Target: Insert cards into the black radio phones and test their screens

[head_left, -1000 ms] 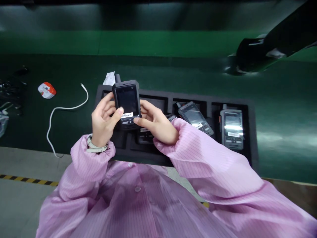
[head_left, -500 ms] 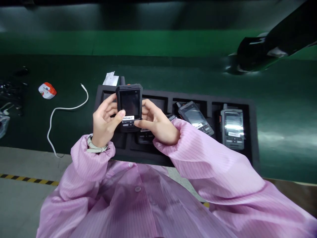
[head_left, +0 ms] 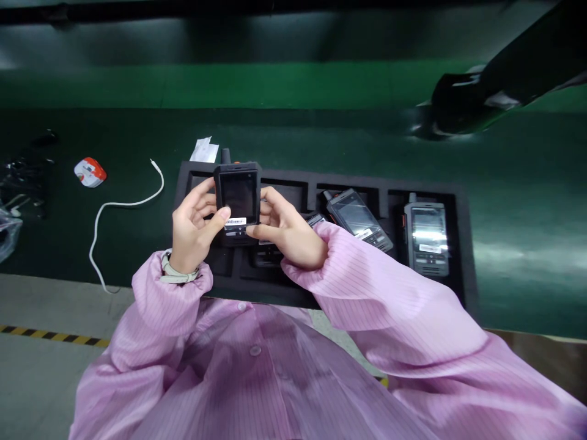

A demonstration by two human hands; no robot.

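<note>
Where the surface (head_left: 64,238) runs well out to the left of the left hand (head_left: 191,227), one dark tangle (head_left: 28,177), contents unclear from where I stand; beside it, one clear plastic bag (head_left: 9,238), partly in sight. Next, nearer that hand: one small orange-and-white object (head_left: 90,172); one curved white cable (head_left: 95,238). Just beyond the left hand: one white paper slip (head_left: 204,150).

Left hand: pale band (head_left: 178,276) at the wrist, fingers curled behind one black handset (head_left: 238,198), thumb by its barcode label (head_left: 235,222). Right hand (head_left: 296,235): fingers at the opposite side, thumb at the lower keys (head_left: 235,233). Black handset thus held between both, screen side up, above a black compartmented tray (head_left: 466,256). Change over the last second: handset slightly lower, grip alike; in my judgement the handling goes on, with attention at the keys.

Beneath the right hand: one half-hidden handset (head_left: 266,256); whether a dark corner past the wrist belongs to it, I cannot tell. Right of that hand: one askew handset (head_left: 355,214); farther right, one straight-lying handset (head_left: 428,235) in its compartment, screen glaring. Well beyond, rightmost: one thick black arm (head_left: 477,98).
</note>
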